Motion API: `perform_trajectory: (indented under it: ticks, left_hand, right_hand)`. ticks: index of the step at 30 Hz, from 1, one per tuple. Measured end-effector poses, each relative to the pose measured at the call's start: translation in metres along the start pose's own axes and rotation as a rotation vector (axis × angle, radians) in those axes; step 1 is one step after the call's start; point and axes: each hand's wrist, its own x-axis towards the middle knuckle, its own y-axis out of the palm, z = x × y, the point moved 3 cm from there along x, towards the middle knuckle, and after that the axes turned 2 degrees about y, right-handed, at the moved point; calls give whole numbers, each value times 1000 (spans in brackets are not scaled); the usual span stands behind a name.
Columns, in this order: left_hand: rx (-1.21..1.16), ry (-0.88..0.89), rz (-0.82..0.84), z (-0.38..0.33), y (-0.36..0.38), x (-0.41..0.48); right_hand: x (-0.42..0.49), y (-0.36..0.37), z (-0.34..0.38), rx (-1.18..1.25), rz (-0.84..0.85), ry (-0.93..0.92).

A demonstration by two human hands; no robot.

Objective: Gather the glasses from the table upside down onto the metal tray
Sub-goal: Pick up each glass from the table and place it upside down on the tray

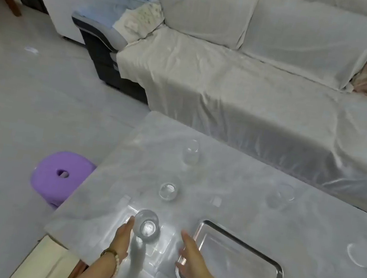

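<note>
Several clear glasses stand on the grey table (237, 187). The nearest glass (146, 226) sits upright near the front edge. My left hand (122, 236) is beside its left side, fingers touching or almost touching it, not closed around it. My right hand (190, 259) hovers open to the right of that glass, by the left rim of the metal tray (277, 269). The tray lies at the front right with nothing on it. Another glass (168, 191) stands behind the nearest, one (191, 153) further back, one (280, 196) at the right. A round glass item (361, 256) lies at the far right.
A sofa (257, 85) under a pale sheet runs close behind the table. A purple stool (60, 175) stands on the floor at the table's left side. A cream-coloured object (47, 263) sits below the table's front left corner.
</note>
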Motion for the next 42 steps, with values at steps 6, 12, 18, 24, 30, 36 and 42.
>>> perform_trajectory:
  ticks: [6, 12, 18, 24, 30, 36, 42]
  left_hand:
    - [-16, 362, -18, 21, 7, 74]
    - [-109, 601, 2, 31, 25, 112]
    - [-284, 747, 46, 39, 28, 119]
    - [-239, 733, 104, 38, 27, 134]
    - [150, 642, 86, 34, 17, 119]
    - [233, 763, 80, 59, 15, 75]
    - [-10, 912, 208, 76, 34, 21]
  right_hand:
    - [78, 38, -9, -240, 124, -276]
    - [126, 47, -27, -313, 218, -505]
    - [140, 43, -28, -297, 339, -572]
    - [144, 43, -27, -321, 363, -594]
    - [122, 43, -31, -470, 215, -597]
    - [89, 34, -52, -35, 349, -394]
    - [48, 3, -61, 181, 230, -628]
